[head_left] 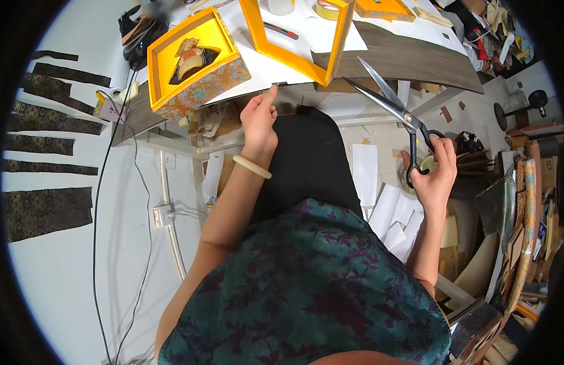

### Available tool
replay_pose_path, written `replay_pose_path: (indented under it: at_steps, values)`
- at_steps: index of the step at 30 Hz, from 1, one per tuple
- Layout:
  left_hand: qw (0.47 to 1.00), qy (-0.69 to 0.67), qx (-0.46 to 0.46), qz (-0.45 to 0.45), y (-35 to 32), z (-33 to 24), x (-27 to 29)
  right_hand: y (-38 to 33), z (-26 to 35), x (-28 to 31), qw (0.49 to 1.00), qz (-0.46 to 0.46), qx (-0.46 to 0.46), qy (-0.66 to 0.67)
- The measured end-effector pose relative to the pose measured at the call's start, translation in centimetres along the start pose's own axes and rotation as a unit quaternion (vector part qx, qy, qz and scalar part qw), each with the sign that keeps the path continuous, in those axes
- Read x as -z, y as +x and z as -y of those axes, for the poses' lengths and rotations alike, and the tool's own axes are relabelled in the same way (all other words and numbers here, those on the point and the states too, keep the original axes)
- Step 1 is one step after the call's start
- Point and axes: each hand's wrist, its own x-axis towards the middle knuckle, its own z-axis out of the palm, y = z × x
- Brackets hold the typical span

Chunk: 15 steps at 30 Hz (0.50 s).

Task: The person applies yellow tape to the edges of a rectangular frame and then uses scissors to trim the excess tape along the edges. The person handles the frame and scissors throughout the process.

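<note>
My right hand grips the black handles of a large pair of scissors, blades open and pointing up-left toward the table edge. My left hand, with a pale bangle on the wrist, reaches up to the table's front edge and touches the edge of a white sheet with its fingertips. Just above it stands an empty yellow frame. To the left sits a yellow box with patterned fabric sides and a carved figure inside.
The wooden table also carries a tape roll, a red-handled tool and another yellow piece. Dark patterned fabric strips lie at left. White paper scraps and stacked boards crowd the floor at right.
</note>
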Motion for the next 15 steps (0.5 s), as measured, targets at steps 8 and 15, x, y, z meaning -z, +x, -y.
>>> replay_pose_path:
  at_steps: [8,15]
  values:
    - [0.987,-0.009,0.124,0.097,-4.1,8.2,-10.3,-1.3,-3.5,1.6,0.993,-0.113,-0.029,0.006]
    - [0.998,-0.016,0.025,-0.052,1.0,13.8,-18.7,-2.7,-5.8,3.4,0.988,-0.133,-0.074,0.001]
